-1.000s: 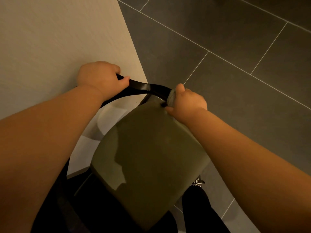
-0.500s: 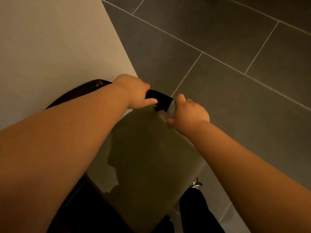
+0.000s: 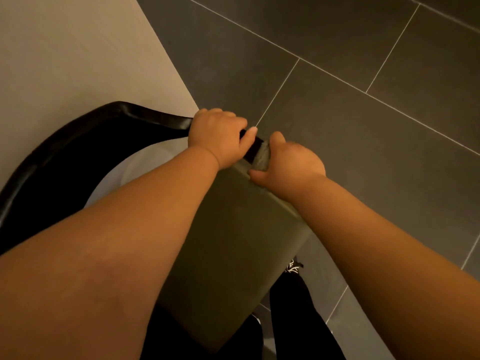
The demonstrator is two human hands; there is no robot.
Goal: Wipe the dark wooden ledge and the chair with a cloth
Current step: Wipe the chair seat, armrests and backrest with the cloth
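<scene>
A chair with an olive green seat [image 3: 228,245] and a curved black backrest rail [image 3: 85,126] stands below me, against a pale table. My left hand [image 3: 219,136] grips the right end of the black rail, fingers curled over it. Just to its right, my right hand [image 3: 291,167] grips a small grey cloth [image 3: 262,155] and presses it against the rail's end at the seat's corner. Most of the cloth is hidden inside the fist.
A pale table top [image 3: 65,53] fills the upper left, its edge running diagonally down to the chair. Dark grey floor tiles [image 3: 363,74] cover the right side. My black trouser legs [image 3: 293,320] and a shoe [image 3: 292,267] show below the seat.
My left hand has slid rightward along the black rail until it sits beside my right hand. More of the rail's left curve is now exposed. My right hand stays at the corner with the cloth.
</scene>
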